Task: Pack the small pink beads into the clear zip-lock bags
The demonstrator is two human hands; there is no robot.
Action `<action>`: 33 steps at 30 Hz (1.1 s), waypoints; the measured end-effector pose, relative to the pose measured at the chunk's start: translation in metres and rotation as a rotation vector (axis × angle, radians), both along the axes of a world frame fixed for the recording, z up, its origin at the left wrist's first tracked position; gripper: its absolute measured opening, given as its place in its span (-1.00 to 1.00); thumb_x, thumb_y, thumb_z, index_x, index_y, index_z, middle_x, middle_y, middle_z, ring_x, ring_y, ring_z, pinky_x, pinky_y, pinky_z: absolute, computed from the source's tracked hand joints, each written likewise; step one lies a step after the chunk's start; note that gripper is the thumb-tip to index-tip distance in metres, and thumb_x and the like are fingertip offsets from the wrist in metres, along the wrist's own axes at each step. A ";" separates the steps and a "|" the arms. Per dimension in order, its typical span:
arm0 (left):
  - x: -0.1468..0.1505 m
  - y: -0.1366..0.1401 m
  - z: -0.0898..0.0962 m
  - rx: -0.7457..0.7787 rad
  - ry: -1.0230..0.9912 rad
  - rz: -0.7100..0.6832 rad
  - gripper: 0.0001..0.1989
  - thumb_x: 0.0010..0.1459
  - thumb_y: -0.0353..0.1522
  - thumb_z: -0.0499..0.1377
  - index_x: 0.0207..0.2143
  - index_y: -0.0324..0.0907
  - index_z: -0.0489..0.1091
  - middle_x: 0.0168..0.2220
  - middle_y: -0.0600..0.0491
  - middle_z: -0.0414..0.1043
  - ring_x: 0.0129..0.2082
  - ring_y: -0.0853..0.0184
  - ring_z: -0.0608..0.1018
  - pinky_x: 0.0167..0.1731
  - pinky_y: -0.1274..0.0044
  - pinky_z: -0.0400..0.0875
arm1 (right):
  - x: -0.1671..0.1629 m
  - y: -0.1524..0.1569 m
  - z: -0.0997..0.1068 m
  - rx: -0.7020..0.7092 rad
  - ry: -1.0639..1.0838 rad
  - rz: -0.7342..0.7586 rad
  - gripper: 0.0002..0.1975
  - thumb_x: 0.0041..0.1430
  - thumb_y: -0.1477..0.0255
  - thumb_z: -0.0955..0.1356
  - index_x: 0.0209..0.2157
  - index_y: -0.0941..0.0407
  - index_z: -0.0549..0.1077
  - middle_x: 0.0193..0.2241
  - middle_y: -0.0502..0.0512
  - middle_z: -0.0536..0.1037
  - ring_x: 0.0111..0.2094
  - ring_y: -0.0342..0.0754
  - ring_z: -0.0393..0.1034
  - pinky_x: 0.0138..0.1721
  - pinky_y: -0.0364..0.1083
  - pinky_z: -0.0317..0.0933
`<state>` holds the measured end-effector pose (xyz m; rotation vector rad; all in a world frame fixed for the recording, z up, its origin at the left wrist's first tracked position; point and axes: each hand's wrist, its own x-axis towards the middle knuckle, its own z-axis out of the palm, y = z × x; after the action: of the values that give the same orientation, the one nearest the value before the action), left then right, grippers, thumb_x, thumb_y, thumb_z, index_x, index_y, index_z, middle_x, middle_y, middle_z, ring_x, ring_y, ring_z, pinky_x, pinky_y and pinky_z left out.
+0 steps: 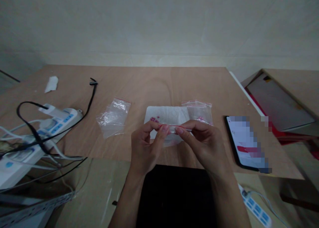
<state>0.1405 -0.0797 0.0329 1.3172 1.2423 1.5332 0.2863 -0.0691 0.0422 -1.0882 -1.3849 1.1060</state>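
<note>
My left hand (147, 145) and my right hand (203, 141) are both closed, pinching the top edge of a small clear zip bag (173, 141) between thumbs and fingers. Its red seal line runs across between my fingertips. Behind it lies a white sheet (166, 112) with several small pink-red beads (154, 119) on its left part, just beyond my left fingers. Another zip bag (196, 110), with pink bits inside, overlaps the sheet's right side beyond my right hand. What the held bag contains is hard to make out.
Several clear zip bags (115, 116) lie to the left on the wooden table (139, 85). A power strip (58, 125) with tangled cables stands at far left. A phone (245, 143) lies right. A paper scrap (52, 84) sits at the back left.
</note>
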 end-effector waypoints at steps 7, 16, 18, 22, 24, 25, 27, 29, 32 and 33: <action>-0.004 0.001 -0.002 -0.064 0.059 -0.088 -0.96 0.06 -0.38 0.31 -0.45 -0.15 0.56 -0.47 0.10 0.60 -0.43 0.40 0.56 -0.35 0.58 0.43 | -0.001 -0.002 -0.001 0.012 -0.047 -0.041 -0.95 0.05 0.42 0.46 -0.45 0.06 0.62 -0.50 0.02 0.63 -0.45 -0.10 0.42 -0.37 -0.09 0.24; 0.000 0.002 -0.006 -0.080 0.025 -0.079 -0.96 0.03 -0.36 0.33 -0.40 -0.13 0.57 -0.44 0.11 0.60 -0.40 0.40 0.56 -0.33 0.58 0.43 | -0.005 -0.004 -0.004 0.000 0.008 -0.072 -0.93 0.05 0.39 0.45 -0.44 0.07 0.61 -0.53 0.00 0.60 -0.47 -0.10 0.43 -0.41 -0.11 0.27; -0.001 0.002 -0.004 -0.086 -0.016 -0.113 -0.95 0.02 -0.38 0.35 -0.39 -0.11 0.59 -0.42 0.12 0.62 -0.38 0.40 0.59 -0.31 0.59 0.46 | -0.005 -0.004 -0.003 -0.004 0.000 -0.074 -0.92 0.07 0.39 0.44 -0.43 0.08 0.61 -0.50 0.01 0.61 -0.45 -0.10 0.45 -0.38 -0.11 0.30; -0.002 0.001 -0.002 -0.046 0.000 -0.060 -0.96 0.02 -0.42 0.35 -0.43 -0.09 0.59 -0.45 0.14 0.62 -0.40 0.39 0.62 -0.29 0.58 0.48 | -0.008 -0.002 -0.002 -0.010 0.003 -0.053 -0.86 0.11 0.35 0.41 -0.46 0.09 0.59 -0.52 0.03 0.61 -0.47 -0.10 0.45 -0.41 -0.12 0.33; -0.002 0.000 -0.001 -0.027 0.034 -0.032 -0.97 0.02 -0.41 0.36 -0.43 -0.10 0.58 -0.45 0.13 0.62 -0.41 0.38 0.62 -0.30 0.57 0.48 | -0.010 -0.003 -0.002 -0.014 0.030 -0.046 -0.87 0.09 0.35 0.42 -0.48 0.08 0.58 -0.53 0.03 0.60 -0.47 -0.10 0.45 -0.42 -0.12 0.33; -0.002 0.000 0.000 -0.026 0.056 -0.035 -0.98 0.02 -0.40 0.35 -0.43 -0.11 0.57 -0.44 0.11 0.62 -0.40 0.37 0.61 -0.31 0.55 0.48 | -0.011 -0.003 -0.002 -0.014 0.042 -0.050 -0.88 0.08 0.36 0.43 -0.48 0.08 0.57 -0.53 0.02 0.59 -0.46 -0.10 0.45 -0.41 -0.12 0.34; -0.002 -0.001 0.000 -0.034 0.089 -0.063 -0.97 0.04 -0.36 0.34 -0.41 -0.13 0.56 -0.42 0.07 0.62 -0.40 0.34 0.60 -0.31 0.53 0.48 | -0.013 -0.004 -0.002 -0.007 0.044 -0.075 -0.89 0.07 0.37 0.44 -0.49 0.08 0.55 -0.55 0.02 0.56 -0.48 -0.11 0.43 -0.41 -0.11 0.32; -0.002 0.000 -0.002 -0.053 0.093 -0.092 -0.93 0.07 -0.33 0.31 -0.40 -0.15 0.55 -0.42 0.05 0.61 -0.40 0.34 0.59 -0.32 0.52 0.48 | -0.012 -0.005 -0.003 0.012 0.010 -0.102 -0.88 0.08 0.38 0.43 -0.51 0.09 0.53 -0.57 0.01 0.53 -0.50 -0.12 0.40 -0.43 -0.11 0.30; -0.003 0.002 -0.004 -0.077 0.062 -0.037 -0.91 0.05 -0.33 0.32 -0.44 -0.17 0.54 -0.46 0.06 0.59 -0.43 0.35 0.58 -0.36 0.53 0.48 | -0.009 -0.005 -0.004 0.031 -0.030 -0.140 -0.86 0.08 0.37 0.43 -0.51 0.09 0.51 -0.58 0.01 0.51 -0.51 -0.12 0.38 -0.46 -0.12 0.28; -0.004 0.003 -0.004 -0.088 0.061 -0.014 -0.91 0.03 -0.33 0.32 -0.46 -0.17 0.54 -0.47 0.06 0.58 -0.44 0.36 0.58 -0.37 0.54 0.48 | -0.007 -0.004 -0.005 0.027 -0.027 -0.159 -0.86 0.08 0.36 0.43 -0.51 0.09 0.51 -0.58 0.01 0.51 -0.52 -0.12 0.38 -0.47 -0.12 0.28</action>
<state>0.1361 -0.0767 0.0285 1.3219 1.3207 1.4213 0.2789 -0.0735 0.0376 -1.1756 -1.3069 0.9583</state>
